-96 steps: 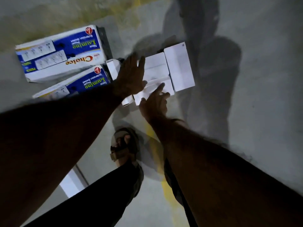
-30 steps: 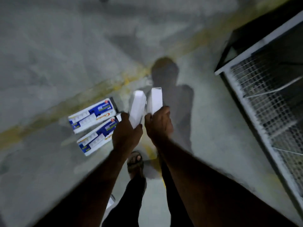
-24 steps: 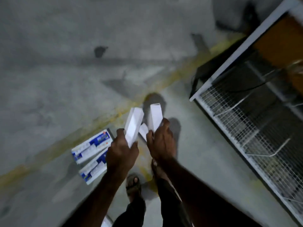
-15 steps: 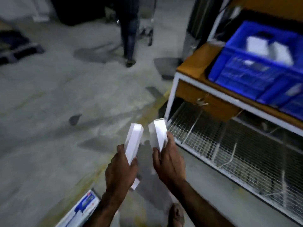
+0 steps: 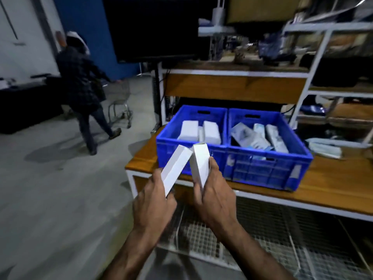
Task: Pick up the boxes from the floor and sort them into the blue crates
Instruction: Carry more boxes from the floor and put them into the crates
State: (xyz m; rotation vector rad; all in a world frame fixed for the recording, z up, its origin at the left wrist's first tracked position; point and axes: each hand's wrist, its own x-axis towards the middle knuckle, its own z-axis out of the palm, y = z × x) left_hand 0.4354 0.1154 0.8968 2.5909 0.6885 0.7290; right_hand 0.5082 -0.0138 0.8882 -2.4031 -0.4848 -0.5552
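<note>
My left hand (image 5: 152, 205) grips a long white box (image 5: 175, 168) that tilts up to the right. My right hand (image 5: 214, 196) grips a second white box (image 5: 199, 163), held nearly upright. Both boxes are in front of the left blue crate (image 5: 191, 153), which holds several white boxes (image 5: 198, 131). The right blue crate (image 5: 268, 168) beside it holds several blue-and-white printed boxes (image 5: 260, 138). Both crates stand on a low wooden shelf (image 5: 331, 188).
A wire-mesh lower shelf (image 5: 262, 239) lies under the wooden one. Upper shelves (image 5: 238, 85) carry clutter. A person (image 5: 82, 85) walks away at the left with a shopping cart (image 5: 119, 102). A dark screen (image 5: 153, 27) stands behind. Grey concrete floor (image 5: 60, 188) spreads to the left.
I picked two white boxes off the floor, one in each hand, stood up and turned toward the shelf. The crates have come into full view, and the printed boxes on the floor have left it.
</note>
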